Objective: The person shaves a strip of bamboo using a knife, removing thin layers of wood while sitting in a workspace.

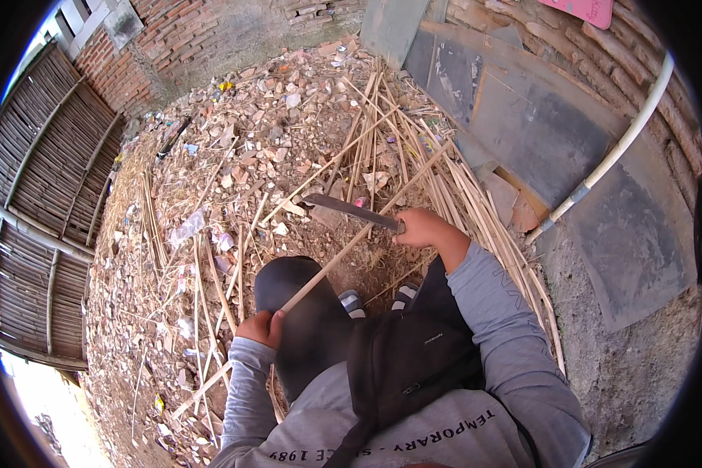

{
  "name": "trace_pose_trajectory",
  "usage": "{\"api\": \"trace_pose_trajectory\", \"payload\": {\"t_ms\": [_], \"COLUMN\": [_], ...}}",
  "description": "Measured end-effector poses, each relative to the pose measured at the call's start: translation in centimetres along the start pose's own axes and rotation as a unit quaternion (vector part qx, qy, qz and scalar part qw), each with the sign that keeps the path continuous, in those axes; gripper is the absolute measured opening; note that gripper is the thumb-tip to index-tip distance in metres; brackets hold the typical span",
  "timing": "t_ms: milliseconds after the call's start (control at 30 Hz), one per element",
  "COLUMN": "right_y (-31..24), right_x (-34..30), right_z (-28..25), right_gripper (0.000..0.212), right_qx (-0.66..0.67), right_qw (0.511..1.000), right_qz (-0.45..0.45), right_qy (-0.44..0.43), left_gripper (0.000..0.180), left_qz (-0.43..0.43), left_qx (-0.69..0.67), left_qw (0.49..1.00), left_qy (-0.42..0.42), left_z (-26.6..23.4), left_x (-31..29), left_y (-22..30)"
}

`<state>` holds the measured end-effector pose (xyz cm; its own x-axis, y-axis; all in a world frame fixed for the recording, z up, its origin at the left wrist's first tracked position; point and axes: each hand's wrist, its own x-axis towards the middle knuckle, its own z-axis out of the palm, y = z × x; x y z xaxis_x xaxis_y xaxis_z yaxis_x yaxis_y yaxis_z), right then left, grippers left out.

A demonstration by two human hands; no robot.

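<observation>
My left hand is closed around a long bamboo strip near my left knee. The strip slants from the lower left, past my hand, up to the far right. In my right hand is the handle of a machete, its dark blade pointing left with a hooked tip. The blade lies across the strip just left of my right fist; whether it touches the strip I cannot tell. My fingers hide most of the handle.
Many cut bamboo strips lie in a pile to the right. Rubble and litter cover the ground ahead. Dark boards and a pale pole lean along the right wall. A bamboo fence panel stands at the left.
</observation>
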<state>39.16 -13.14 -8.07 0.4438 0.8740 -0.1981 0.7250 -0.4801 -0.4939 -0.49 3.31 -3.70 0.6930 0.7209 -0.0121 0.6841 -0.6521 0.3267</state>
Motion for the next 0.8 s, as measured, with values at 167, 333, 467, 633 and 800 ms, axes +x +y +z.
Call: {"api": "trace_pose_trajectory", "payload": {"t_ms": [167, 333, 467, 633, 800], "right_y": [-0.31, -0.11, -0.01, -0.78, -0.39], "right_x": [-0.06, 0.06, 0.06, -0.38, -0.14], "right_z": [-0.35, -0.22, -0.05, -0.76, -0.52], "right_gripper": [0.049, 0.048, 0.041, 0.047, 0.048], "right_qx": [0.012, 0.001, 0.008, 0.030, 0.014], "right_qw": [1.000, 1.000, 1.000, 0.999, 1.000], "right_qz": [0.013, 0.008, 0.001, 0.018, 0.004], "right_qy": [-0.009, -0.007, 0.006, -0.020, -0.018], "left_gripper": [0.046, 0.045, 0.045, 0.045, 0.045], "left_qz": [0.004, 0.007, 0.003, 0.000, -0.001], "left_qx": [-0.010, -0.007, -0.003, 0.005, 0.006], "left_qw": [1.000, 1.000, 1.000, 1.000, 1.000], "left_qy": [0.019, 0.022, 0.013, 0.008, 0.004], "left_z": [0.30, 0.13, 0.19, 0.10, 0.23], "left_x": [-0.12, -0.12, -0.08, -0.06, 0.06], "left_y": [-0.01, 0.33, 0.16, 0.31, 0.13]}}
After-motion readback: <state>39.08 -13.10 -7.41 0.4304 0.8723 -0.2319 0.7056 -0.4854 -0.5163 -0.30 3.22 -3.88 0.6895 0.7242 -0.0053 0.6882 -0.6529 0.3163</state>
